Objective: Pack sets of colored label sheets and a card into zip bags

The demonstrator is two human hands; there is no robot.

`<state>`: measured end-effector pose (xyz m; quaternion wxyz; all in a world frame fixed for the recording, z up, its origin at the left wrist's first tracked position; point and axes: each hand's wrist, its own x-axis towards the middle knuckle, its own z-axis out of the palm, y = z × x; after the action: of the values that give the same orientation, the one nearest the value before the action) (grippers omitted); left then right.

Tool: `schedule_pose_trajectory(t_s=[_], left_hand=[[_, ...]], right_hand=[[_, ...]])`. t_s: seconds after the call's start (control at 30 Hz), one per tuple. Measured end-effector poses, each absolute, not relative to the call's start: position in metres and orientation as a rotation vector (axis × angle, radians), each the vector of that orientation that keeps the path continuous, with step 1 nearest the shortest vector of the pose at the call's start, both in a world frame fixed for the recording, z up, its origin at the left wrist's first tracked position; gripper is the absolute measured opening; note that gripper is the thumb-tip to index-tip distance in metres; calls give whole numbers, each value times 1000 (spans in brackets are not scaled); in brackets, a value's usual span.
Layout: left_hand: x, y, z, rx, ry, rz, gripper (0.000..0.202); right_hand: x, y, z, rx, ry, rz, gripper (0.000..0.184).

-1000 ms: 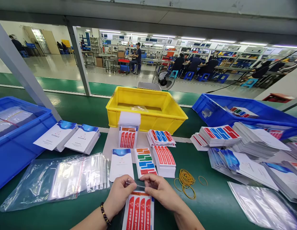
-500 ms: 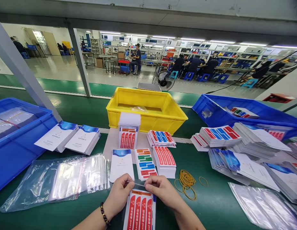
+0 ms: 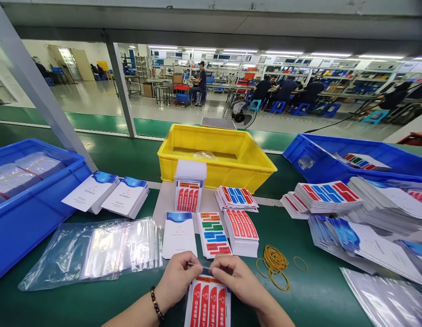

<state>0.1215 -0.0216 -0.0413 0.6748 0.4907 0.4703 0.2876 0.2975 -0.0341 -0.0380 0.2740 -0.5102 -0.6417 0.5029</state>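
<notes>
My left hand (image 3: 179,278) and my right hand (image 3: 238,279) pinch the top edge of a clear plastic bag (image 3: 206,269) at the front of the bench. Inside the bag lies a red-striped label sheet (image 3: 208,302), its lower end cut off by the frame. Just beyond my fingers are a white booklet (image 3: 179,238) with a blue top, a multicoloured label sheet stack (image 3: 214,236) and a red label sheet stack (image 3: 241,229). Behind them stand filled bags (image 3: 188,195) and a pile of red-and-blue label sheets (image 3: 236,197).
A yellow bin (image 3: 218,170) stands at the back, between a left blue bin (image 3: 37,204) and a right blue bin (image 3: 320,159). Flat clear bags (image 3: 105,252) lie left, rubber bands (image 3: 275,261) right. Booklet stacks (image 3: 124,197) flank the left bin; more booklets (image 3: 364,240) lie right.
The camera view has shifted, so the bench things appear farther right. My fingertips have come closer together along the bag's top edge, still pinching it.
</notes>
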Motion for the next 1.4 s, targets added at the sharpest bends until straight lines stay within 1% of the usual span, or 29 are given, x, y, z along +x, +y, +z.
schedule_pose_trajectory(t_s=[0.17, 0.33, 0.43, 0.5, 0.57, 0.6, 0.63, 0.7, 0.8, 0.87, 0.97, 1.03, 1.17, 1.23, 1.3, 1.4], left_hand=[[124, -24, -50, 1182, 1045, 656, 14], [126, -27, -54, 1296, 1037, 638, 12], [123, -30, -45, 1468, 1090, 566, 12], [115, -33, -33, 1714, 1140, 530, 8], [100, -34, -20, 1960, 1240, 545, 12], [91, -33, -15, 2027, 1342, 545, 13], [80, -32, -11, 2064, 1456, 495, 17], [56, -27, -8, 2079, 1699, 273, 25], [26, -18, -14, 2044, 1900, -57, 19], [13, -14, -20, 2026, 1906, -129, 20], [8, -13, -20, 2036, 1885, -117, 26], [14, -17, -15, 2024, 1843, -58, 25], [45, -30, -4, 1932, 1599, 138, 24], [65, -35, -5, 1944, 1478, 167, 21], [84, -37, -8, 1989, 1385, 183, 18], [106, -30, -15, 1938, 1294, 305, 23]], right_hand=[[292, -36, -41, -1388, -1859, 1243, 24], [287, -41, -45, -1335, -1978, 1156, 26], [286, -43, -43, -1295, -2065, 1095, 27], [288, -43, -42, -1269, -2098, 1042, 22], [291, -42, -42, -1271, -2070, 946, 11], [293, -41, -43, -1286, -2030, 894, 9], [294, -40, -44, -1305, -1981, 850, 9], [297, -38, -47, -1345, -1879, 801, 14], [296, -37, -51, -1367, -1821, 784, 21], [294, -38, -51, -1353, -1844, 787, 23], [287, -40, -49, -1325, -1857, 811, 26], [280, -42, -48, -1294, -1834, 865, 28], [265, -45, -52, -1212, -1717, 1138, 29], [259, -47, -57, -1212, -1659, 1255, 33], [258, -48, -63, -1286, -1674, 1204, 36], [262, -48, -68, -1372, -1802, 845, 33]])
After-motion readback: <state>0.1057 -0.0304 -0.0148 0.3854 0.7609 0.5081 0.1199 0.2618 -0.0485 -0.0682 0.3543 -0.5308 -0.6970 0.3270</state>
